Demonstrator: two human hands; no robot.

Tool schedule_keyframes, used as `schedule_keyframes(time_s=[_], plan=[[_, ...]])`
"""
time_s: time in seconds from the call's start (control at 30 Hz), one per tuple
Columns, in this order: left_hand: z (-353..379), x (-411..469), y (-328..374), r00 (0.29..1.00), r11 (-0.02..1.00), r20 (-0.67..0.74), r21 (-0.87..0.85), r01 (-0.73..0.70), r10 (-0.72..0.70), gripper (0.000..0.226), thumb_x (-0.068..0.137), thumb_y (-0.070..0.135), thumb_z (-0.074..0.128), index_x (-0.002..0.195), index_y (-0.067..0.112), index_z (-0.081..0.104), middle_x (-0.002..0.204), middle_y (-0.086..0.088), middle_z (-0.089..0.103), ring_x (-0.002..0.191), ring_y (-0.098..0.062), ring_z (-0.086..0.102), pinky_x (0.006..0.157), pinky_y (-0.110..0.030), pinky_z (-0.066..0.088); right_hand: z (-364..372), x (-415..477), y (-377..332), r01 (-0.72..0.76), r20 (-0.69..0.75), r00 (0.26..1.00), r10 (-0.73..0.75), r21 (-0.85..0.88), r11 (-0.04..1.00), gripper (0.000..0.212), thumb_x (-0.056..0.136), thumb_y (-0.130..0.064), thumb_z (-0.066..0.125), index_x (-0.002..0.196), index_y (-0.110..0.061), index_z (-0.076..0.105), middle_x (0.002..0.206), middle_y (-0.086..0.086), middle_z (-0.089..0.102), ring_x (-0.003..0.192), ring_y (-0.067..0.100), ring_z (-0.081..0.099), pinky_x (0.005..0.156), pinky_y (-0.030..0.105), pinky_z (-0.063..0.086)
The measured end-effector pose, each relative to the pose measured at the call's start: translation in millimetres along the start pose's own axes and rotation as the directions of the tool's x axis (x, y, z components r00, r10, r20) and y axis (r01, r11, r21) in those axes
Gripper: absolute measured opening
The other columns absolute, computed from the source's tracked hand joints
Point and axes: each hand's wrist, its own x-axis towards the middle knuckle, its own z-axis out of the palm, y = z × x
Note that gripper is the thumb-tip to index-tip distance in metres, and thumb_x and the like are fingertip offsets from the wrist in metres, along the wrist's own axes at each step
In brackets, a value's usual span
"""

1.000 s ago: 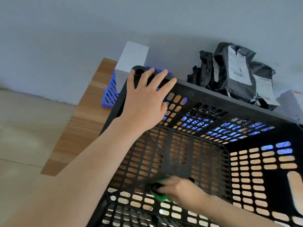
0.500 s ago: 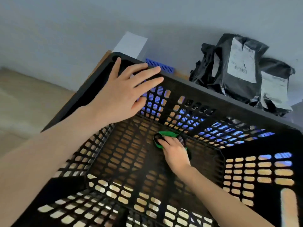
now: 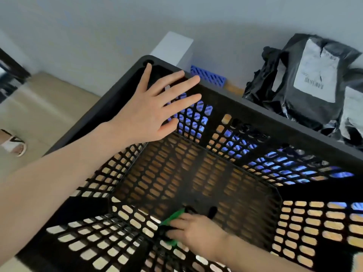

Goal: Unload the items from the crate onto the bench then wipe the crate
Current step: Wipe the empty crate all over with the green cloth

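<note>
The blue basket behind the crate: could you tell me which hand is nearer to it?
Left. The left hand rests on the crate's far rim, close to the blue basket; the right hand is down inside, at the near wall.
</note>
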Motion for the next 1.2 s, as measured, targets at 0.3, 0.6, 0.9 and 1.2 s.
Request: schedule_keyframes(time_s=[0.3,0.6,0.9,1.2], plan=[[-9.6,2.7,7.7,0.998,0.992,0.029,-0.106,0.064,-0.061,0.057,0.092,0.025,0.05,0.149,0.025,0.042,0.16,-0.005,0.028,0.149,-0.027,0.021,0.11,-0.071,0.014,-37.0,15.0,106.2,-0.693,-0.329,0.658,0.677,0.087,0.716,0.043,0.07,0.002,0.078,0.111,-0.008,0.071,0.114,0.017,0.067,0.099,0.041,0.063,0.079,0.05,0.056],[-13.4,5.2,12.5,0.991,0.984,0.087,-0.137,0.113,-0.102,0.061,0.09,0.027,0.05,0.15,0.026,0.039,0.161,-0.003,0.026,0.15,-0.027,0.019,0.11,-0.072,0.013,13.9,-16.8,4.1,-0.262,-0.278,0.925,0.259,0.026,0.965,0.063,0.104,-0.031,0.015,0.089,-0.034,0.077,0.099,-0.014,0.072,0.082,0.007,0.07,0.069,0.017,0.056],[-10.8,7.3,15.2,0.996,0.989,0.065,-0.134,0.065,-0.056,0.06,0.092,0.03,0.05,0.151,0.027,0.036,0.162,0.0,0.023,0.15,-0.024,0.018,0.111,-0.072,0.012,-40.9,-7.6,29.4,-0.291,-0.221,0.929,0.295,0.052,0.955,0.026,0.082,-0.019,0.07,0.107,-0.024,0.072,0.114,-0.006,0.068,0.098,0.015,0.067,0.079,0.026,0.057],[-6.6,5.7,14.1,0.997,0.988,0.064,-0.142,0.06,-0.051,0.061,0.09,0.029,0.051,0.15,0.026,0.039,0.162,-0.001,0.023,0.15,-0.026,0.017,0.111,-0.072,0.014,-17.9,-8.6,64.0,-0.73,-0.396,0.586,0.707,0.121,0.672,0.043,0.064,0.007,0.081,0.104,-0.005,0.073,0.106,0.014,0.069,0.088,0.039,0.066,0.076,0.046,0.058]])
